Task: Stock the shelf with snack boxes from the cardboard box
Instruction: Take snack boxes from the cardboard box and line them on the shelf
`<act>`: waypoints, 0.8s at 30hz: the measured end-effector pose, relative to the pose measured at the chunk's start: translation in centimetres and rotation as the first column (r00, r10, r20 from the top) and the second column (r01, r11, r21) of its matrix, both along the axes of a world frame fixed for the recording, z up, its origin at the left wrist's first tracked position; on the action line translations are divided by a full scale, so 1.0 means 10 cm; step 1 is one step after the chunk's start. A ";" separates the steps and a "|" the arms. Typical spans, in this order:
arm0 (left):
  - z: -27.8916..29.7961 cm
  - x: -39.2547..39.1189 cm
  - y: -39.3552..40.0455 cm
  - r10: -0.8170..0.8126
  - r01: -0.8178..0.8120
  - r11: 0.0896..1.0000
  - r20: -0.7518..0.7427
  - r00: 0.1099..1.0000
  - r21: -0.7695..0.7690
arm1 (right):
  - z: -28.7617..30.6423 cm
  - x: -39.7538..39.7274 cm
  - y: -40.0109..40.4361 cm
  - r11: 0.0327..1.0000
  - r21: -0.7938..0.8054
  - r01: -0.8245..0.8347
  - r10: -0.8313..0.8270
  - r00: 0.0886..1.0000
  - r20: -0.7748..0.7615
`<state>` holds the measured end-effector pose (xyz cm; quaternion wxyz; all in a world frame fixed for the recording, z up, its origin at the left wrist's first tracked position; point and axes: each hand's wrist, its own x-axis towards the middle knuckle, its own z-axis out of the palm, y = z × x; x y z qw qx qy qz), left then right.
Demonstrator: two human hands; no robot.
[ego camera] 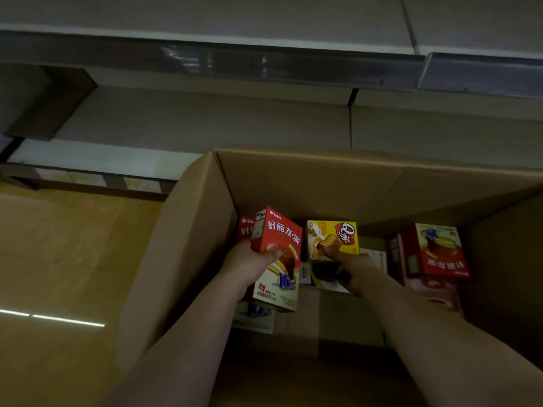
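Observation:
Both my hands reach down into an open cardboard box (188, 245). My left hand (246, 267) grips a red snack box (280, 254) with a chocolate pie picture, held upright at the carton's left side. My right hand (349, 268) grips a yellow snack box (333, 237), thumb on its front. Another red snack box (432, 251) lies upside down at the right inside the carton. A further red box (245, 229) peeks out behind the one in my left hand.
Grey shelf boards (205, 121) run across the scene above the carton, with a metal price rail (235, 61) on the upper one. A tan floor (58, 274) lies to the left. More packages lie dim at the carton's bottom.

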<state>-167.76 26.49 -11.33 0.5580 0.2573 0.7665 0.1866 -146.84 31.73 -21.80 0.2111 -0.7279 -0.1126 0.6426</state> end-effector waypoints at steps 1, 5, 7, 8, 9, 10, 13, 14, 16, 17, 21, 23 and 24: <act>-0.01 0.01 0.00 0.004 -0.004 1.000 -0.005 1.000 -0.004 | 0.12 -0.04 -0.02 1.000 -0.006 0.008 -0.008 1.000 0.009; -0.08 0.05 0.02 0.027 -0.027 0.999 -0.001 1.000 -0.019 | 0.26 -0.13 0.00 0.999 -0.023 -0.045 0.044 0.999 -0.030; -0.11 0.04 0.05 0.040 -0.041 0.998 -0.003 0.999 -0.045 | 0.25 -0.16 0.03 1.000 -0.001 -0.019 0.019 0.996 -0.082; -0.13 0.02 0.06 0.039 -0.039 0.997 -0.002 0.999 -0.061 | 0.23 -0.16 0.04 1.000 0.009 0.000 0.001 0.994 -0.113; -0.14 0.01 0.08 0.043 -0.043 0.996 0.002 0.999 -0.076 | 0.17 -0.14 0.06 1.000 0.013 0.015 -0.013 0.992 -0.128; -0.15 0.00 0.08 0.049 -0.049 0.995 0.004 0.999 -0.091 | 0.16 -0.13 0.06 1.000 0.013 0.012 -0.010 0.990 -0.137; -0.13 -0.01 0.10 0.051 -0.052 0.995 -0.007 0.999 -0.084 | 0.22 -0.12 0.05 0.999 0.038 0.000 0.005 0.989 -0.149; -0.08 0.00 0.11 0.062 -0.062 0.996 0.001 0.998 -0.067 | 0.28 -0.12 0.04 0.999 0.049 -0.009 0.015 0.993 -0.119; 0.10 0.05 0.07 0.133 -0.129 0.990 0.059 0.989 -0.053 | 0.48 -0.08 -0.04 0.999 0.041 0.007 -0.005 0.998 -0.061; 0.21 0.08 0.04 0.169 -0.166 0.985 0.090 0.981 -0.042 | 0.65 -0.04 -0.09 0.998 0.028 0.060 -0.058 0.997 -0.058; 0.94 0.33 -0.32 0.154 -0.149 0.987 0.091 0.984 -0.057 | 1.63 0.29 -0.47 0.962 -0.125 0.241 -0.246 0.969 -0.022; 1.41 0.48 -0.49 0.152 -0.150 0.988 0.072 0.986 -0.027 | 2.21 0.41 -0.64 0.921 -0.150 0.360 -0.373 0.925 -0.073; 1.62 0.53 -0.55 0.166 -0.166 0.986 0.070 0.984 -0.011 | 2.48 0.43 -0.70 0.891 -0.173 0.419 -0.439 0.892 -0.103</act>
